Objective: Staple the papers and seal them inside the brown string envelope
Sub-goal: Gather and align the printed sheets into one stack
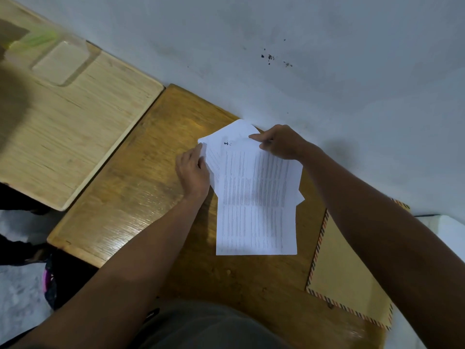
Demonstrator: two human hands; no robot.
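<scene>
Several white printed papers (pixel 256 197) lie loosely fanned on the brown wooden desk (pixel 141 187), their top ends near the wall. My left hand (pixel 193 172) rests on the papers' left edge, fingers against the sheets. My right hand (pixel 279 142) pinches the top right corner of the sheets near the wall. The brown envelope (pixel 344 268), with a striped red and dark border, lies flat on the desk at the right, partly under my right forearm. No stapler is in view.
A lighter wooden desk (pixel 70 137) stands to the left, with a clear plastic case (pixel 60 61) and something green on it. The grey wall (pixel 302 59) runs along the back of both desks. A dark bag (pixel 50 280) sits on the floor at the lower left.
</scene>
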